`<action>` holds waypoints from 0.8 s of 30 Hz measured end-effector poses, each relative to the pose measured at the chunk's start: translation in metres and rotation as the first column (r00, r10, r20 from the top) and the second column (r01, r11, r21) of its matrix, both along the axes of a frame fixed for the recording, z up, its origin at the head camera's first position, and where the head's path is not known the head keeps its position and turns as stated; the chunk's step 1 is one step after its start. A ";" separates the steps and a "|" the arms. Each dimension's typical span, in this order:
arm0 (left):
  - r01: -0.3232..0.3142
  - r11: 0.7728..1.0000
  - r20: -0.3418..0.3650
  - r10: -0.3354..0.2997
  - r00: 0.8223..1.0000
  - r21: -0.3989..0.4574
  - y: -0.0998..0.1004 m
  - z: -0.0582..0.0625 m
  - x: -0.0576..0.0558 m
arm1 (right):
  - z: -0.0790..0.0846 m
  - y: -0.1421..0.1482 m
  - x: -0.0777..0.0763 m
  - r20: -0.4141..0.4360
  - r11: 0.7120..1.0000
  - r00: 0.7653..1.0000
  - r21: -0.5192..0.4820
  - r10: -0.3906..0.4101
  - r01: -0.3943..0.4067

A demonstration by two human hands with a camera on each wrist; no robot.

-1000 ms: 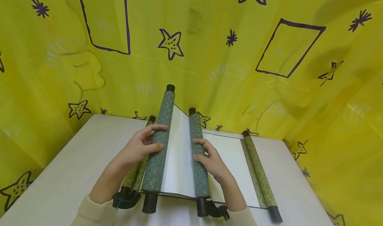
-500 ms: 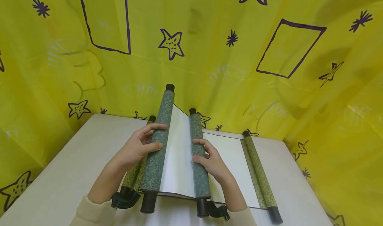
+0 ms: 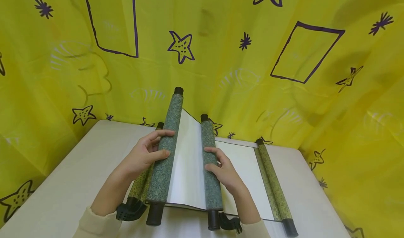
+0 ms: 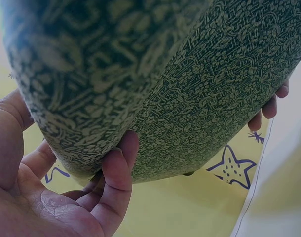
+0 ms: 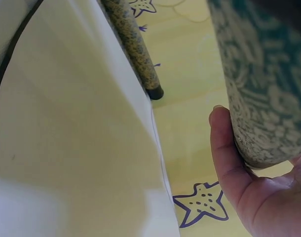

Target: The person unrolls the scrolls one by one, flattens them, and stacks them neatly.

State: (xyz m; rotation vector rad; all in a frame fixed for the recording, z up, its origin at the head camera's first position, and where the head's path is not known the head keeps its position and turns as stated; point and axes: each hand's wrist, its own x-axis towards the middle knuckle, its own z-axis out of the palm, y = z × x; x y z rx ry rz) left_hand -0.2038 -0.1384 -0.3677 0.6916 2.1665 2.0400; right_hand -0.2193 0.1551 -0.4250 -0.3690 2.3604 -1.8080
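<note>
Head view: a green scroll (image 3: 186, 161) is held partly unrolled above the white table (image 3: 63, 182), its left roll (image 3: 165, 150) clasped by the left hand (image 3: 143, 157) and its right roll (image 3: 209, 168) by the right hand (image 3: 224, 171). White paper is stretched between both rolls. Beneath and farther right, a second scroll (image 3: 252, 168) is spread flat on the table.

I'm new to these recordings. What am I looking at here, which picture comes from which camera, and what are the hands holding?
No machine: a person works bare-handed. The wide picture comes from a head camera; the two close-ups come from wrist cameras. The left hand grips the thicker green roll of a scroll; the right hand grips its thinner roll, with white paper stretched between them. A second scroll lies open underneath on the white table. Yellow cloth hangs behind.
</note>
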 end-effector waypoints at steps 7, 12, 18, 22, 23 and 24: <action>0.007 1.000 -0.007 -0.007 1.000 0.024 0.000 0.003 0.001 | 0.001 0.000 -0.001 0.025 0.999 1.000 -0.032 0.015 -0.014; 0.005 1.000 0.002 -0.005 1.000 0.030 -0.001 0.004 0.002 | 0.001 0.001 0.000 0.025 1.000 1.000 -0.024 0.004 -0.003; 0.005 0.999 0.001 -0.005 1.000 0.041 -0.002 0.005 0.003 | 0.000 0.001 0.001 0.028 1.000 1.000 -0.022 0.005 -0.005; -0.014 1.000 -0.011 0.015 1.000 0.021 -0.005 0.003 0.004 | 0.000 0.001 0.001 0.013 1.000 1.000 -0.011 -0.005 0.006; -0.017 1.000 -0.015 0.018 1.000 0.019 -0.005 0.003 0.004 | 0.000 0.001 0.001 0.007 1.000 1.000 -0.012 -0.009 0.009; -0.020 1.000 -0.020 0.020 1.000 0.017 -0.006 0.003 0.004 | 0.000 0.001 0.001 0.003 1.000 1.000 -0.013 -0.012 0.012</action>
